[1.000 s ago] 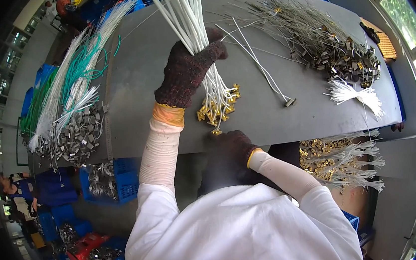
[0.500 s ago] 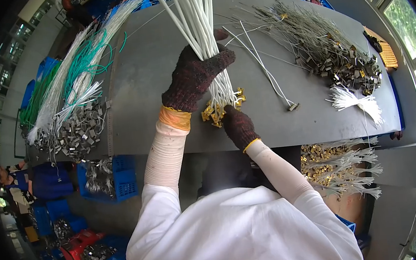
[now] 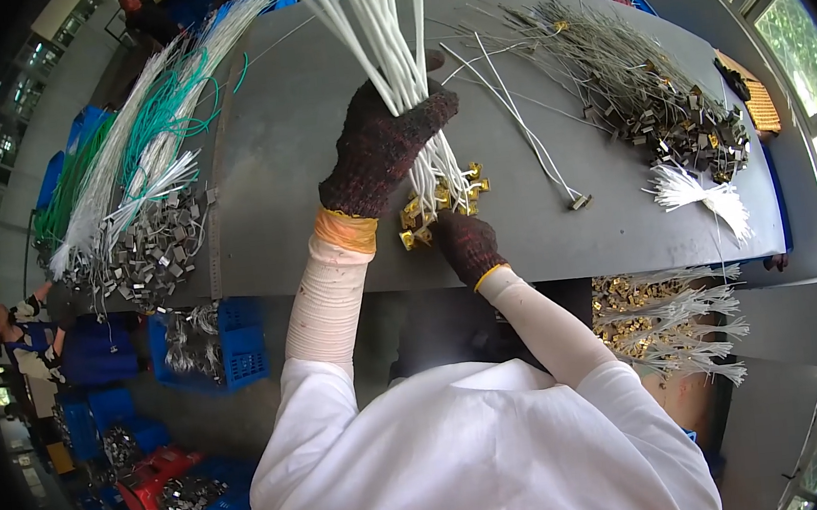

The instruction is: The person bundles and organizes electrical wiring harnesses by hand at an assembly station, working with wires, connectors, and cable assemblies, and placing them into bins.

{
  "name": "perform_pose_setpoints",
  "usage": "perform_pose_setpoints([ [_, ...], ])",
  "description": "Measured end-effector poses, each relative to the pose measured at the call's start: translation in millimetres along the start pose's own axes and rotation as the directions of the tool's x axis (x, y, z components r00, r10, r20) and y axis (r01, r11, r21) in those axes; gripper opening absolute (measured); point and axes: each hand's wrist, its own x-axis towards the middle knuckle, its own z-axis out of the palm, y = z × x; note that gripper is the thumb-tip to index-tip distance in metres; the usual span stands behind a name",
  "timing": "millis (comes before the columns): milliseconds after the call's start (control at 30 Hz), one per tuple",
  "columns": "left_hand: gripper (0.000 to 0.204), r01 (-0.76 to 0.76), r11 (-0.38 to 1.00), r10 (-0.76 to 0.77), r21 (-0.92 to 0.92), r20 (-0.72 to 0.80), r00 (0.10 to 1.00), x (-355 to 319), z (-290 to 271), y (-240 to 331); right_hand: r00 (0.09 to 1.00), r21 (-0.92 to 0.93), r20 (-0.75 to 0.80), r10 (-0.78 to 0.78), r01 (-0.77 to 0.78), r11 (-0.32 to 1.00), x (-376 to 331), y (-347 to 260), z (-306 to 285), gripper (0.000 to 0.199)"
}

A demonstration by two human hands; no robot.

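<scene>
My left hand (image 3: pixel 388 144), in a dark knitted glove with an orange cuff, is wrapped round a bundle of white cables (image 3: pixel 389 50). Their long ends rise past the far edge of the view. Below that fist the cables end in a cluster of gold-coloured metal connectors (image 3: pixel 417 217). My right hand (image 3: pixel 469 247), gloved alike, is closed at the right side of this cluster, its fingertips pinching among the connectors and partly hidden by them. To the right, a few loose white cables (image 3: pixel 524 126) with a connector at their near end lie apart from the bundle.
The grey table (image 3: pixel 292 168) bears a heap of grey cables with metal connectors (image 3: pixel 670 112) on the right and a white tied bundle (image 3: pixel 703 197) nearby. White and green cables (image 3: pixel 156 132) lie left. Gold-ended bundles (image 3: pixel 661 324) sit below the right edge; a blue crate (image 3: pixel 240 345) stands lower left.
The gold connectors have spread further apart, some shifting up and to the right. The cable tops fan slightly differently. Both hands stay nearly in place, the left still gripping the bundle.
</scene>
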Motion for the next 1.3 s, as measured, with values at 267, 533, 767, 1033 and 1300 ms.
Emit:
perform_pose_setpoints([
  [267, 0.039, -0.060, 0.997, 0.062, -0.047, 0.026, 0.998, -3, -5, -8, 0.997, 0.191, -0.052, 0.049, -0.038, 0.981, -5, -2, 3, 0.023],
  [533, 0.041, -0.034, 0.999, 0.034, 0.001, -0.002, 0.999, 3, -7, -12, 0.999, 0.001, 0.038, -0.013, 0.013, 1.000, -2, -8, 3, 0.024],
  [767, 0.029, -0.025, 0.982, 0.021, -0.190, -0.021, 1.000, 5, -3, -14, 0.971, 0.373, -0.232, -0.057, 0.143, 0.917, -17, 24, 18, 0.023],
  [1033, 0.028, 0.029, 0.964, -0.015, -0.263, 0.057, 0.998, 10, 4, -10, 0.918, 0.390, -0.381, 0.112, 0.050, 0.920, -15, 60, -42, 0.023],
  [1300, 0.046, 0.006, 0.997, 0.000, -0.082, 0.072, 0.997, 20, 2, -7, 0.987, 0.133, -0.162, -0.003, 0.025, 0.991, -5, 52, -57, 0.022],
])
